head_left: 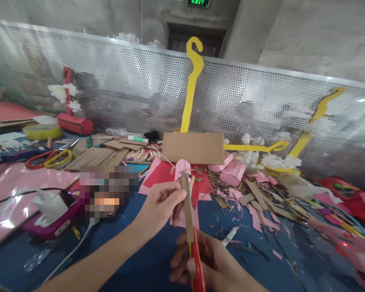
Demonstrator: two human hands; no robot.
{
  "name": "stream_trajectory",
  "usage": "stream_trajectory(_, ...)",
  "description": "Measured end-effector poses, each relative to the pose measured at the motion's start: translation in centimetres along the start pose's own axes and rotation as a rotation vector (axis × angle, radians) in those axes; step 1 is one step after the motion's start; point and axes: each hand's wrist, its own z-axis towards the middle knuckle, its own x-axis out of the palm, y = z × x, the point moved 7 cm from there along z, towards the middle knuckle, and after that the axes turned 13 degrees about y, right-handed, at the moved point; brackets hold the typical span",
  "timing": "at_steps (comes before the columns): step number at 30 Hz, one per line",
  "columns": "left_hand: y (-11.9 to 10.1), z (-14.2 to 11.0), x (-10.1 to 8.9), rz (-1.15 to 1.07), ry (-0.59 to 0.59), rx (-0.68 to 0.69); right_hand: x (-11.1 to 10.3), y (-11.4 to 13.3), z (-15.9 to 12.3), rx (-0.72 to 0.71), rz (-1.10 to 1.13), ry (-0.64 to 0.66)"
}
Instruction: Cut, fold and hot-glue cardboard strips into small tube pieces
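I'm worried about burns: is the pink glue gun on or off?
Apparently on: the pink glue gun shows a small glowing red light on its side.

blue tabletop (146, 265) is leaving room between the left forearm (115, 251) and the right hand (214, 253). a brown cardboard panel (193, 148) is standing ahead, and a perforated screen (134, 93) is walling off the back. pink scraps (255, 218) are cluttering the right; a white cable (76, 248) is crossing the left.

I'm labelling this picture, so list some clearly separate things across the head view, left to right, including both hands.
Yellow tape roll, red block, left hand, right hand, pink folded piece, pink glue gun.
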Motion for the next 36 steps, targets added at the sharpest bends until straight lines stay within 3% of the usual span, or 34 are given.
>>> stream_trajectory(5,-0.3,0.2,-0.4,0.026,-0.043,0.017,-1.3,2.1,-0.5,-0.055,-0.168,-0.118)
stream_trajectory(10,-0.3,0.4,-1.2,0.081,-0.089,0.019,-6.0,7.0,-2.7,-0.118,-0.643,-0.428)
stream_trajectory(12,-0.1,0.5,-1.6,0.111,-0.106,0.028,-8.8,8.5,-4.1,-0.072,-0.898,-0.597)
stream_trajectory(15,0.3,0.7,-2.2,0.131,-0.124,0.031,-12.6,9.6,-6.0,0.153,-1.353,-0.861)
stream_trajectory(19,0.2,0.7,-2.7,0.228,-0.167,0.016,-15.3,9.6,-7.2,0.216,-1.411,-0.958)
stream_trajectory(22,0.0,0.5,-2.2,0.317,-0.149,0.000,-14.6,9.9,-7.2,0.199,-1.410,-0.953)
stream_trajectory(25,0.2,0.3,-0.8,0.383,-0.053,-0.023,-11.4,10.1,-6.0,0.126,-1.382,-0.854)
stream_trajectory(28,0.2,-0.1,0.8,0.525,0.038,0.006,-6.4,8.8,-3.1,-0.043,-1.088,-0.464)
stream_trajectory(30,0.3,-0.2,1.6,0.600,0.096,0.020,-4.0,7.8,-1.8,-0.101,-0.911,-0.349)
stream_trajectory(32,0.6,-0.2,2.1,0.617,0.147,0.011,-3.2,6.9,-1.1,-0.120,-0.807,-0.350)
stream_trajectory(36,0.9,-0.3,2.2,0.570,0.166,-0.024,-4.1,5.6,-0.5,-0.152,-0.534,-0.348)
